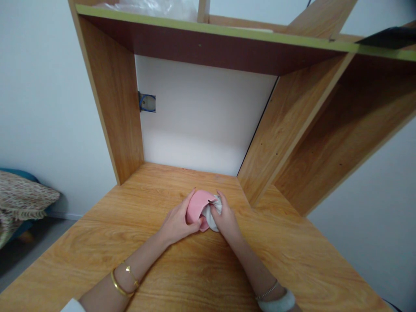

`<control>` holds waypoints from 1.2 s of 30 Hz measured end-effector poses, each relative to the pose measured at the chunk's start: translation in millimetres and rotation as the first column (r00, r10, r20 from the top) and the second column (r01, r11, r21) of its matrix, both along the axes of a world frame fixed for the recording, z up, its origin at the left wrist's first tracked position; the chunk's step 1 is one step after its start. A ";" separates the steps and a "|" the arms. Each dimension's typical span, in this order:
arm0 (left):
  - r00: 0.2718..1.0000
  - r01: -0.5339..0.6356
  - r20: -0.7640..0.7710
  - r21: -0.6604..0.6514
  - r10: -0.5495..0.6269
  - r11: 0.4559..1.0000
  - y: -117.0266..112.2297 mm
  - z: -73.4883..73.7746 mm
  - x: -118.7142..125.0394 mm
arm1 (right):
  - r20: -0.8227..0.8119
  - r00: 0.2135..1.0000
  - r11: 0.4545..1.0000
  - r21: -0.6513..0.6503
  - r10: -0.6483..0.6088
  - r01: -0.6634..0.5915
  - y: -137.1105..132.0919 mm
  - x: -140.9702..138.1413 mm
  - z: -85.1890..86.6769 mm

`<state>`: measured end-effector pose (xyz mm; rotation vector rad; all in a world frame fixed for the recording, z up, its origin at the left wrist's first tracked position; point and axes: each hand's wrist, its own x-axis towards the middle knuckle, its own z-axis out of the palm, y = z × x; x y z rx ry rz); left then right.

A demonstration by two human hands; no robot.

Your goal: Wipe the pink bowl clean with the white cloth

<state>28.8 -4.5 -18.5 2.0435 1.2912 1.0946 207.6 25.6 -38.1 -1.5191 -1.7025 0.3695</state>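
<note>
Over the wooden desktop, both of my hands hold a pink hollow object, rounded on the outside with an uneven edge on its right side. Its exact kind does not show. My left hand wraps round its left side, thumb at the lower edge. In my right hand is a crumpled whitish cloth, pinched between thumb and fingers. The cloth presses against the right edge of the pink object and partly covers its opening. A small dark spot shows where the two meet.
Wooden side panels and a divider rise from the desk. A shelf with a green edge spans above, bearing clear plastic wrapping. An uncovered wall box sits in the back wall. A patterned blanket lies at left.
</note>
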 end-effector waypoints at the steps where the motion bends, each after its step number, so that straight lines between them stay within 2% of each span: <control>1: 1.000 0.000 0.018 -0.014 0.000 1.000 0.9 -1.1 0.3 | -0.028 1.000 1.000 0.020 0.009 -0.009 0.9 0.1 -2.2; 5: 0.988 0.035 0.150 -0.079 -0.023 0.996 6.6 -10.5 2.2 | -0.139 0.990 0.998 0.064 0.010 -0.001 3.9 -0.1 -9.9; 10: 0.970 0.103 0.224 -0.035 -0.093 0.994 9.0 -21.0 6.6 | -0.254 0.967 0.995 0.084 -0.033 0.056 5.6 -2.7 -10.5; 16: 0.949 0.115 0.297 -0.003 -0.109 0.993 9.0 -18.1 10.5 | -0.289 0.957 0.995 0.089 -0.025 0.053 5.3 -6.5 -4.9; 23: 0.971 0.051 0.233 -0.006 -0.049 0.999 5.8 -8.2 7.0 | -0.079 0.989 0.990 0.046 -0.129 0.132 -1.8 -3.1 6.6; 30: 0.990 0.037 0.138 0.034 -0.041 0.999 1.3 1.1 3.0 | 0.163 0.964 0.977 0.035 -0.211 0.208 -10.7 -2.1 19.6; 36: 0.995 0.054 0.080 0.022 -0.056 0.998 0.6 7.2 -0.5 | 0.243 0.958 0.987 -0.024 -0.150 0.160 -9.6 -4.5 16.5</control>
